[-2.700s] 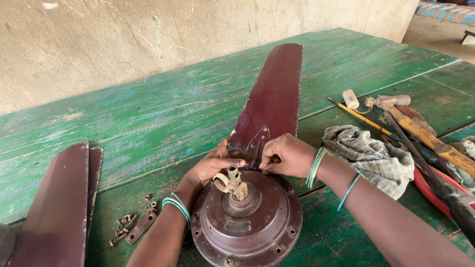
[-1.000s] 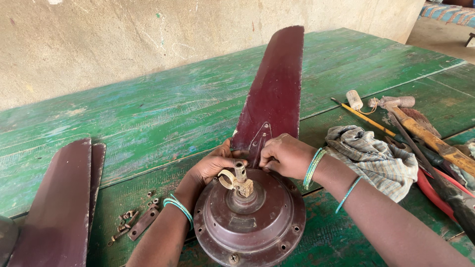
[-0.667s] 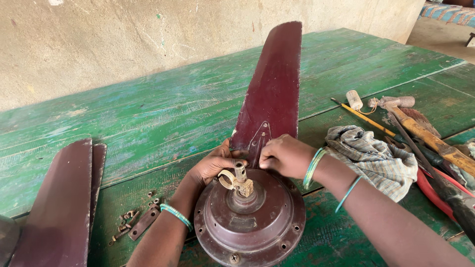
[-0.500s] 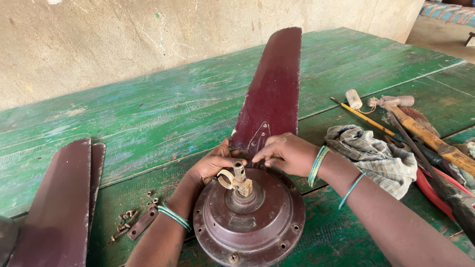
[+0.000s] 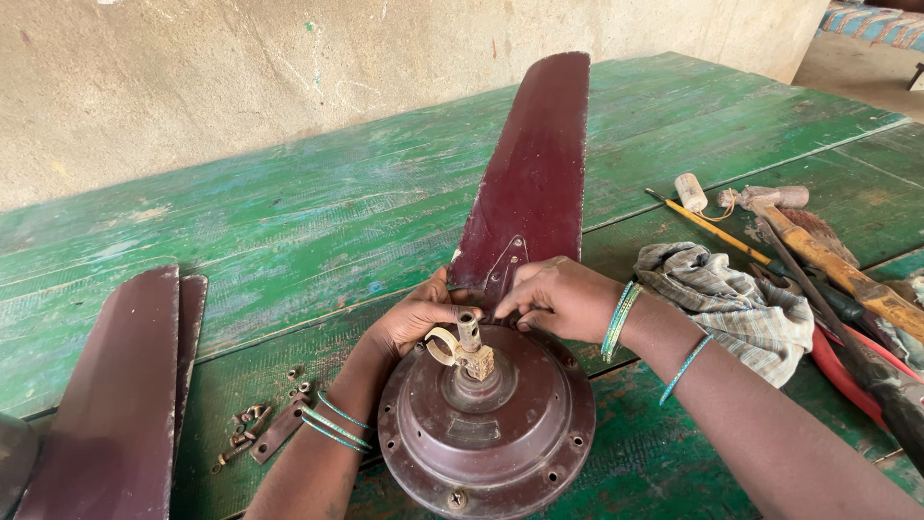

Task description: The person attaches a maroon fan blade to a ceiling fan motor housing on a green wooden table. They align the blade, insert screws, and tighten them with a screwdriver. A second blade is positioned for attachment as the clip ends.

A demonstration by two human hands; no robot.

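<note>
Left hand and right hand both grip the fan blade — at its bracket end. It meets the motor housing on the green surface.

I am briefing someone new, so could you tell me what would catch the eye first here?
First the dark red fan blade stretching away across the green wooden table, its near end meeting the round fan motor housing at the front. The left hand and right hand both work at that joint. Two loose blades lie at the left, and a hammer at the right.

left hand curled | right hand fingers bent (both wrists bangled)
</note>
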